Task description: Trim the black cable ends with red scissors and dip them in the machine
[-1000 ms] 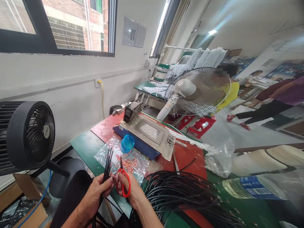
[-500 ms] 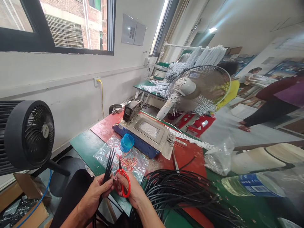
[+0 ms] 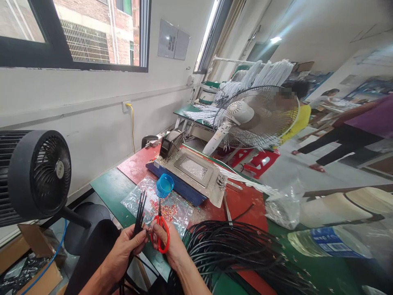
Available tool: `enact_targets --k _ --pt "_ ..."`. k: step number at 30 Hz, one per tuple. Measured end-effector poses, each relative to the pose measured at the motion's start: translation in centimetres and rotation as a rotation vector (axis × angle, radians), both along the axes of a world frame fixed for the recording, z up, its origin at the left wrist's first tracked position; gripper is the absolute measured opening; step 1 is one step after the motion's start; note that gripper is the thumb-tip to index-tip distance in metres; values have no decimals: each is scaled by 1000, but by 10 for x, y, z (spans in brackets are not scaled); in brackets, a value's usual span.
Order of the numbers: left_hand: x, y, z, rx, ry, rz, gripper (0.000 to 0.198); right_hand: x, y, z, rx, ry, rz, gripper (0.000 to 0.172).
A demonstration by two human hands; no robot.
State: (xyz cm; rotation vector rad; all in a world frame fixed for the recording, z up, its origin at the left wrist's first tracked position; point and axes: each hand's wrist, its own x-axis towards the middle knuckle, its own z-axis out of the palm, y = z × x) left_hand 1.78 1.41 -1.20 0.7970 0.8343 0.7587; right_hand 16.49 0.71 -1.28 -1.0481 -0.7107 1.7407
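Several thin black cables (image 3: 141, 211) stand upright in my left hand (image 3: 130, 246), whose fingers are wrapped round them. Red-handled scissors (image 3: 161, 229) are in my right hand (image 3: 167, 241), with the blades pointing up and away from me. The fingertips of both hands meet close together beside the cables; what they pinch there is too small to make out. Beyond my hands, many small red and yellow bits (image 3: 166, 209) are scattered on a clear plastic bag (image 3: 130, 200). A large bundle of black cables (image 3: 233, 246) lies to the right of my right hand.
A blue cup (image 3: 165, 185) stands by a solder pot (image 3: 193, 172) with a small black fan (image 3: 172, 143) behind it. Tweezers (image 3: 227, 211) lie in front. A larger fan (image 3: 39, 176) is at left, a pedestal fan (image 3: 254, 116) beyond the table, a bottle (image 3: 328, 241) at right. Other people are farther back.
The scissors have swung slightly to the right, their tips pointing more toward the blue cup. My left hand stays nearly still with the cables. A person in the background has shifted their stance.
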Motion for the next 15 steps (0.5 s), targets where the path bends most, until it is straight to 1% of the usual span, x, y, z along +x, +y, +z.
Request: enact_targets --k 7,12,14,15 --pt "2 1 -1 -12 26 62 32 -3 -1 6 21 -102 -21 45" --pt "3 1 0 -23 44 107 32 -2 0 0 81 -252 -25 45" --pt "3 2 3 -111 14 144 32 0 -1 -3 171 -405 -99 41" --pt "3 3 6 -181 -7 164 32 1 -2 -4 269 -525 -146 36"
